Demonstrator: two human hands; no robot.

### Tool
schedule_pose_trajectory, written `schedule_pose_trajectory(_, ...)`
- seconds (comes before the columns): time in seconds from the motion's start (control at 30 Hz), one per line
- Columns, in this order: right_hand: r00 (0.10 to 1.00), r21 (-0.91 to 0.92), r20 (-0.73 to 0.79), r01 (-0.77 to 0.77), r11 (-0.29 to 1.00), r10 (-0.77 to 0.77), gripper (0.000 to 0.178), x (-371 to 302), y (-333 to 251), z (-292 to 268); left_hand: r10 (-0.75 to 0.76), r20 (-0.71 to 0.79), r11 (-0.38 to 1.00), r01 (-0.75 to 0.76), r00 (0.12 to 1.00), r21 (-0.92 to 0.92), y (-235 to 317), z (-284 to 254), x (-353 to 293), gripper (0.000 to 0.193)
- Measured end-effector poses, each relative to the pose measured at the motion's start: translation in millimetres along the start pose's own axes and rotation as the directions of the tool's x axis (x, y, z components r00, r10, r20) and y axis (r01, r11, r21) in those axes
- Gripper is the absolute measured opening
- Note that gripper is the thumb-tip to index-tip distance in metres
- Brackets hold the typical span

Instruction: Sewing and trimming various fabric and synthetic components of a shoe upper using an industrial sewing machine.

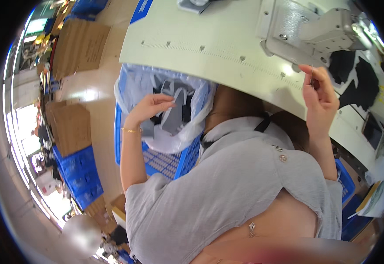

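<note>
My left hand point(154, 105) hovers over a blue crate lined with a clear plastic bag point(130, 86). Its fingers are stretched out, and they appear to hold nothing. Just below the fingertips is a grey fabric piece point(173, 118) with pale edging and a strap loop; whether the fingers touch it is unclear. More grey and black pieces lie in the bag. Over the near edge of the pale table, my right hand point(320, 99) is closed around a small, thin, pointed metal tool point(312, 79). Fingers partly cover the tool, so its exact kind cannot be made out.
The pale table point(192, 28) carries a printed ruler scale and a sewing machine point(306, 31) at the far right. Black fabric pieces point(363, 83) lie beyond my right hand. Cardboard boxes point(80, 46) and stacked blue crates point(77, 174) stand on the floor at left.
</note>
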State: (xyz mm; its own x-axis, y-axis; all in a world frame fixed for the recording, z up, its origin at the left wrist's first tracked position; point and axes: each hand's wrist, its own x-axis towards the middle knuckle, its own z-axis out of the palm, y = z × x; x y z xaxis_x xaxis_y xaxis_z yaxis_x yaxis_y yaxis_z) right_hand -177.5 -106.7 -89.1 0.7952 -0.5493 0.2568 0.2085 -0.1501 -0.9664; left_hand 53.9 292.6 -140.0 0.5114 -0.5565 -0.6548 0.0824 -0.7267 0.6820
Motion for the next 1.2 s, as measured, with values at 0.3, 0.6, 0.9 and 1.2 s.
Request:
schedule_pose_trajectory(0.3,0.988,-0.153,-0.015,-0.153,0.976,0.152,0.015,-9,-21,7,0.998,-0.036,0.047,-0.266,0.047,0.963,287,25,172,0.040)
schedule_pose_trajectory(0.6,0.971,-0.089,0.010,-0.237,0.967,0.239,0.018,-12,-15,-15,0.847,-0.164,0.224,-0.060,0.505,0.973,311,-20,258,0.043)
schedule_pose_trajectory(0.9,0.999,-0.274,-0.035,-0.043,0.961,0.035,0.013,-24,-6,-19,0.790,-0.038,0.315,-0.352,0.612,0.881,280,-56,289,0.055)
schedule_pose_trajectory(1.2,0.999,-0.157,0.035,-0.016,0.988,0.022,0.019,-30,8,-10,0.807,-0.181,0.291,-0.112,0.562,0.950,254,-79,300,0.034)
